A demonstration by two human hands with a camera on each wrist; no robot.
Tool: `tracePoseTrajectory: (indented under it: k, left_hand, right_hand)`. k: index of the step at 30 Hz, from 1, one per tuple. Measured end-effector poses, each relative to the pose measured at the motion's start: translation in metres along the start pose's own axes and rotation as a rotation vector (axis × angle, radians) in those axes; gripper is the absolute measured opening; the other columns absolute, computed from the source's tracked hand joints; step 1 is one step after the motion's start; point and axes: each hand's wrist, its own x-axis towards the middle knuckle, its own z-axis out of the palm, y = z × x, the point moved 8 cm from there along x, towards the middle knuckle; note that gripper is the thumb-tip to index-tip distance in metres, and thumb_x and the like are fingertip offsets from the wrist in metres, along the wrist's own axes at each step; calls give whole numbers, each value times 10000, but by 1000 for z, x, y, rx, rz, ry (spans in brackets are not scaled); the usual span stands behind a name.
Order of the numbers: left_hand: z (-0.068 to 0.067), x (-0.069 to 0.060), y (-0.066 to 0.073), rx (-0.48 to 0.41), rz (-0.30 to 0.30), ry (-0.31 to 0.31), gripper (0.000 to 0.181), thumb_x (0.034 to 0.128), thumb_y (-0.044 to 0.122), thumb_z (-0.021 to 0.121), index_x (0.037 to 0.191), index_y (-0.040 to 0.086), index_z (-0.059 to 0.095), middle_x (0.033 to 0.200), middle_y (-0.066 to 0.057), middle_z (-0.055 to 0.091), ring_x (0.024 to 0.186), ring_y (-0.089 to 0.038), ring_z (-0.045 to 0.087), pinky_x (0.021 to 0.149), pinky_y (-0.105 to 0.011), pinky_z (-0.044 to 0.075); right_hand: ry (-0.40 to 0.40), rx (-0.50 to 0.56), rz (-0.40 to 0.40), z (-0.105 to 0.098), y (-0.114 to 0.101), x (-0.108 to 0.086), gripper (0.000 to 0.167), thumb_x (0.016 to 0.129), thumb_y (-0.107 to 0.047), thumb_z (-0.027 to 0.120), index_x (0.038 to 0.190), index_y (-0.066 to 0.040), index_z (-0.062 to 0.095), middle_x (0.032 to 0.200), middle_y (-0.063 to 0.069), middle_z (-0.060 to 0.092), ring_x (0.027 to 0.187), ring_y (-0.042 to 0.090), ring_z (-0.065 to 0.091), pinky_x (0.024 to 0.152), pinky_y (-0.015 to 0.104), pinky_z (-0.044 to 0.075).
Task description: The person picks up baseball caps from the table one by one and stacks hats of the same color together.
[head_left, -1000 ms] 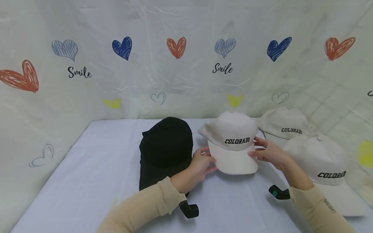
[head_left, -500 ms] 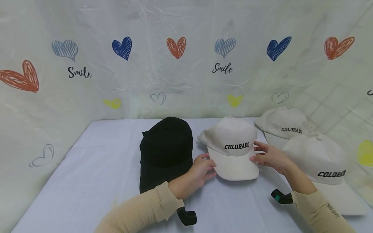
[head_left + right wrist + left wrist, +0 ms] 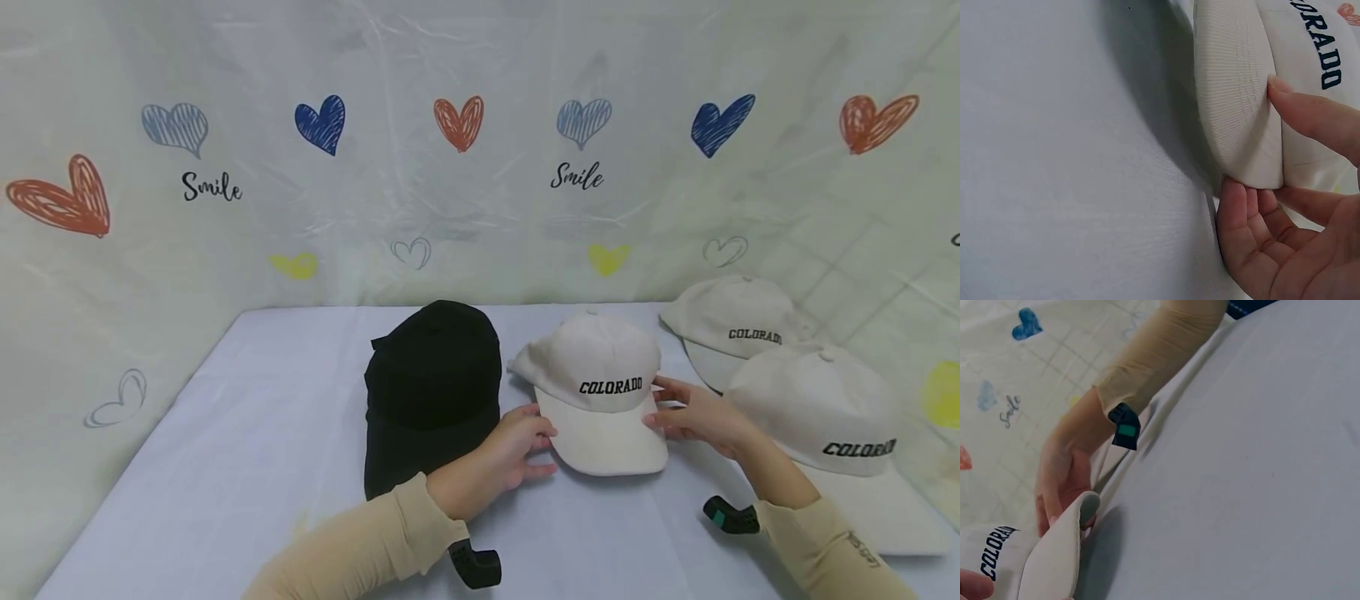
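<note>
The right hand (image 3: 701,417) is pinching one side of a brim (image 3: 1235,119), thumb above, fingers curling beneath; the left hand (image 3: 513,450) is holding the opposite side. Should one hand be loosening first, the soft crown might be skewing. The middle white cap (image 3: 600,408) is sitting between both hands. Beyond the left hand, a black cap (image 3: 435,383) is lying close; beyond the right, two more white caps (image 3: 813,408) are resting.

Held white cap (image 3: 597,408) lower than before
</note>
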Motion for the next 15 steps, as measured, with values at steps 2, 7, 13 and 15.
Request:
tracePoseTrajectory:
  k: [2, 7, 13, 15]
  left_hand:
    - [0, -2, -1, 4, -9, 6, 691, 903, 3, 583, 1546, -15, 332, 1295, -217, 524, 1247, -357, 493, 992, -602, 492]
    - [-1, -6, -3, 20, -12, 16, 684, 903, 15, 591, 1541, -21, 346, 1362, -212, 515, 1290, -383, 483, 994, -600, 491]
    - [-4, -9, -2, 44, -21, 31, 634, 925, 30, 596, 1519, -40, 384, 1356, -191, 519, 1262, -354, 509, 987, -574, 503]
    - [-6, -10, -3, 50, -28, 36, 629, 932, 34, 598, 1519, -42, 383, 1361, -195, 513, 1255, -349, 512, 986, -569, 505]
  right_hand:
    - [-5, -2, 0, 2, 0, 0, 1002, 940, -242, 771, 1582, 106, 85, 1486, 353, 298, 1163, 302, 528, 873, 318, 553]
    - [-8, -4, -4, 3, -2, -2, 1008, 928, -239, 784, 1580, 107, 96, 1483, 354, 308, 1146, 288, 546, 839, 300, 560]
    - [-21, -12, -27, 4, -1, -4, 976, 936, -220, 772, 1569, 122, 113, 1462, 358, 320, 1214, 361, 515, 850, 312, 565]
    - [-23, -10, -25, 5, 0, -4, 969, 935, -216, 773, 1568, 121, 122, 1459, 352, 329, 1215, 359, 515, 854, 315, 566]
